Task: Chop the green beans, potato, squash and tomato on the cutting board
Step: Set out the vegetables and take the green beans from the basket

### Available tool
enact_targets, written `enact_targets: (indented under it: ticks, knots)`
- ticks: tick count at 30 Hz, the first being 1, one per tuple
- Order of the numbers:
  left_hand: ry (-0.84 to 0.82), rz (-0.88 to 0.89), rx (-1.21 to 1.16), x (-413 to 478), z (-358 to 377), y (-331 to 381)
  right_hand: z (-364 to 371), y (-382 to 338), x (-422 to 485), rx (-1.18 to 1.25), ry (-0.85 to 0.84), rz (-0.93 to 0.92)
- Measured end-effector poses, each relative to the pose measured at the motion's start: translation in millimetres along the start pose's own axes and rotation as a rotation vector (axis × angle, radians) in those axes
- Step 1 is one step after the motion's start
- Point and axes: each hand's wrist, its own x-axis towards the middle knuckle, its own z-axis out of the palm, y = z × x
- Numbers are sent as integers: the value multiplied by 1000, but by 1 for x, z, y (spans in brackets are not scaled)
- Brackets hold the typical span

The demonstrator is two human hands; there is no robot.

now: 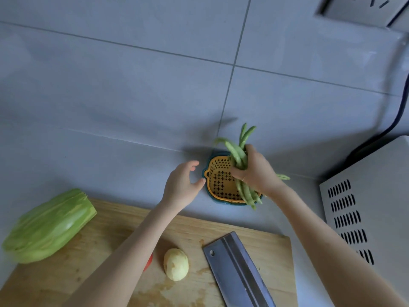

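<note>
Wall and counter: big gray tiles, smooth and flat, with thin dark lines between them. Lots of bare room at the back and on the left.
Squash: a fat, long green squash with bumpy ridges and a flat cut end. It lies half on the left edge of the board. Its long side runs from the near left to the far right.
Cutting board: a wooden cutting board, light brown with lines in the wood and wet marks. Its far edge is close to the basket.
Tomato: only a little red bit of the tomato shows behind the left arm, on the board.
Potato: a peeled, pale yellow, egg-shaped potato on the board, near the knife.
Left hand: the left hand holds nothing. Its fingers are loose and a bit curved, just beside the basket's left side.
Knife: a wide, shiny metal knife lies flat on the board, apart from both hands.
Basket: a yellow plastic basket full of little holes sits inside a blue-green bowl on the counter.
Green beans: a bunch of long, smooth green beans is over the basket. One end points up at the wall, the other down over the near rim.
Right hand: the right hand wraps its fingers round the middle of the bunch.
Metal box: a gray metal box with rows of slots fills the right side, with a dark cord behind it.
</note>
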Motion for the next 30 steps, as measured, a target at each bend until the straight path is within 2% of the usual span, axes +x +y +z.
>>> enact_targets:
  ticks: [3,6,8,10,13,15,21,27,30]
  knots:
    - [92,174,119,-3,-1,10,-24,-2,-39,143,66,93]
    - [-6,364,260,2,4,26,-33,3,-89,295,30,219]
    - [-101,404,293,8,9,38,-28,7,-123,352,-21,304]
    - [-134,366,217,10,12,50,-16,8,-151,389,-79,392]
    - [-92,199,46,1,9,62,9,1,-184,474,-138,496]
    - [-68,120,15,-17,2,59,31,-12,-203,495,-203,535]
    - [-104,18,64,-100,-29,15,109,-53,-245,235,-408,551]
    - [-202,-24,118,-149,-43,-19,146,-63,-262,102,-234,643]
    - [-196,-2,103,-167,-41,-20,144,-61,-270,82,-191,599]
